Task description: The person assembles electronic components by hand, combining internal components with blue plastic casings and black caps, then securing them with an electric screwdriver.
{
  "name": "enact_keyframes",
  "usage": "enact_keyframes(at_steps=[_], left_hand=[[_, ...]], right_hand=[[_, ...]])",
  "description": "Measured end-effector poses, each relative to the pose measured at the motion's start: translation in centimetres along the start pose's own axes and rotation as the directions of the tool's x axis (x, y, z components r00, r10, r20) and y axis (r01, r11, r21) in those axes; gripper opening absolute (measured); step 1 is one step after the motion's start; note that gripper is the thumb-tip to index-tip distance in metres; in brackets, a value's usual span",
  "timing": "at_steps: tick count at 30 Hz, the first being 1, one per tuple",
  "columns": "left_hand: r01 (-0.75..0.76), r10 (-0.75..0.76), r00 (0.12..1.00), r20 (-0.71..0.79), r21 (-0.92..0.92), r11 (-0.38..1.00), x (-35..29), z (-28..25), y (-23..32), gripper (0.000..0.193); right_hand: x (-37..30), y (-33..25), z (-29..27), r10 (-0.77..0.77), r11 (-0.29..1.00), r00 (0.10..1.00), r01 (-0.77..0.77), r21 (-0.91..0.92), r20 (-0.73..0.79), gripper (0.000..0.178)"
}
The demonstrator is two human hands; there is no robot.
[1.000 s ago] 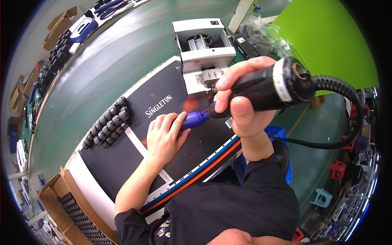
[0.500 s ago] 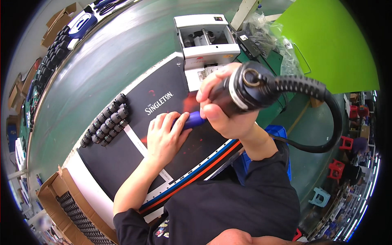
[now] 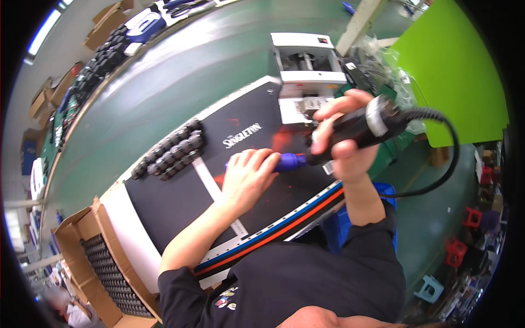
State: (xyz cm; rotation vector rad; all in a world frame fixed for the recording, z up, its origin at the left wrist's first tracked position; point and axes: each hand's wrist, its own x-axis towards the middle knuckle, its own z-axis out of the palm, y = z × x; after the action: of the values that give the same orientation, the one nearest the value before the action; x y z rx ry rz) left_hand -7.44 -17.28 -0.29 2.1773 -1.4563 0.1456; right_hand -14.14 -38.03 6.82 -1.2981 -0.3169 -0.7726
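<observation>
My left hand (image 3: 247,180) is closed around a blue cylindrical piece (image 3: 289,162) just above the dark mat (image 3: 180,213). In my right hand (image 3: 353,158) is a black corded electric screwdriver (image 3: 358,128), lying aslant with its cable end up to the right. Its nose meets the right end of the blue piece; the exact contact is blurred. My left fingers cover the rest of the blue piece. Rows of black and grey ribbed cylindrical parts (image 3: 172,150) lie on the mat to the left of my hands.
A white machine (image 3: 309,79) with an open top stands beyond the mat. An open cardboard box (image 3: 117,262) of black parts is at lower left, a blue bin (image 3: 339,232) by my right elbow. The screwdriver's cable (image 3: 456,158) loops at right, below a green panel (image 3: 454,71).
The screwdriver has tipped from pointing up at the view to a flatter slant, its nose now at the blue piece's end. My right fingers have loosened somewhat. The whole view has shifted.
</observation>
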Motion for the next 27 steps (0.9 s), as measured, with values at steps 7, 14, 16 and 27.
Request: enact_keyframes(at_steps=[7, 14, 16, 27], left_hand=[[0.149, -0.149, 0.978, 0.143, 0.011, 0.989, 0.3, -3.7, 0.0, 0.052], [0.214, -0.316, 0.942, 0.116, 0.52, 0.827, 0.7, -8.0, -5.3, 0.046], [0.195, -0.311, 0.942, 0.13, 0.543, 0.817, 0.3, -8.0, -5.9, 0.046], [0.434, -0.442, 0.89, -0.116, -0.089, 0.897, -0.4, -9.5, -4.4, 0.036]], right_hand=[[0.0, 0.8, -8.9, 0.311, 0.869, 0.772, -0.467, -0.164, -0.555, 0.032], [-4.0, 5.7, -15.3, 0.175, 0.082, 0.865, -0.489, -0.868, -0.471, 0.05], [-3.4, 5.3, -13.8, 0.209, 0.063, 0.848, -0.508, -0.859, -0.487, 0.051], [-1.2, 0.1, -7.2, -0.002, 0.395, 0.922, -0.355, -0.847, -0.387, 0.024]])
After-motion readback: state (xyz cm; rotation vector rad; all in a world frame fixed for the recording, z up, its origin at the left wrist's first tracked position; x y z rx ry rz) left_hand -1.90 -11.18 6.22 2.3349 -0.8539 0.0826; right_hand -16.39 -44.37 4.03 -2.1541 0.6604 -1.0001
